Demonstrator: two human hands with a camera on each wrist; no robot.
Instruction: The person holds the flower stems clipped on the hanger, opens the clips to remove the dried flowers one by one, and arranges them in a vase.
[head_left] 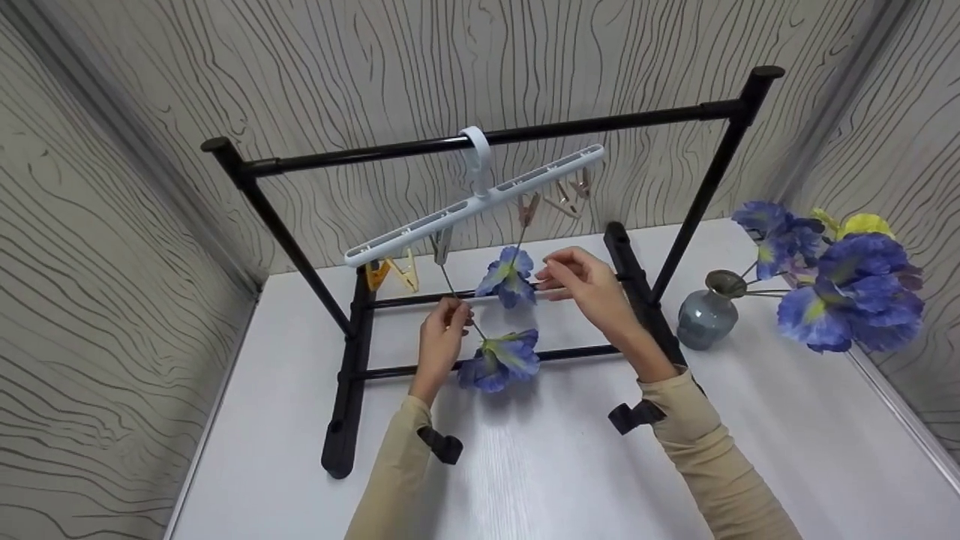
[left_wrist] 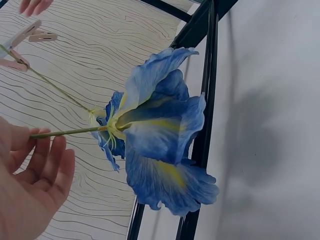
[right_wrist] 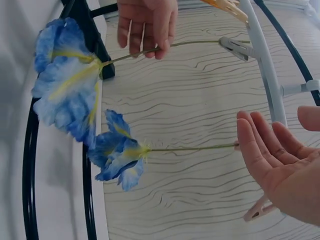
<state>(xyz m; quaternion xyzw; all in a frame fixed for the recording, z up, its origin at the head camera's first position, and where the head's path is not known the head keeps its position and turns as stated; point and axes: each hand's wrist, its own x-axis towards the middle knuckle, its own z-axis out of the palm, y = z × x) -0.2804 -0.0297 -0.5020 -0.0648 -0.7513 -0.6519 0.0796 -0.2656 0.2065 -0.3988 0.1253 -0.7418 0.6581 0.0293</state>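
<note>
My left hand (head_left: 441,334) pinches the thin green stem of a blue artificial iris (head_left: 499,361) between thumb and fingers. The stem's upper end runs to a grey clothespin (head_left: 442,246) under a pale plastic clip hanger (head_left: 480,201). A second blue iris (head_left: 508,277) hangs head down from a pinkish clothespin (head_left: 527,210). Beside that flower my right hand (head_left: 592,289) is raised with relaxed fingers and holds nothing. In the right wrist view, the right fingers (right_wrist: 255,135) overlap the upper end of the second stem.
The hanger hooks over the top bar of a black rack (head_left: 622,122), tilted, left end lower. Orange (head_left: 376,275) and yellow clothespins (head_left: 407,271) hang at its left, a beige one (head_left: 562,201) at its right. A grey-blue vase (head_left: 707,319) with blue and yellow flowers stands right.
</note>
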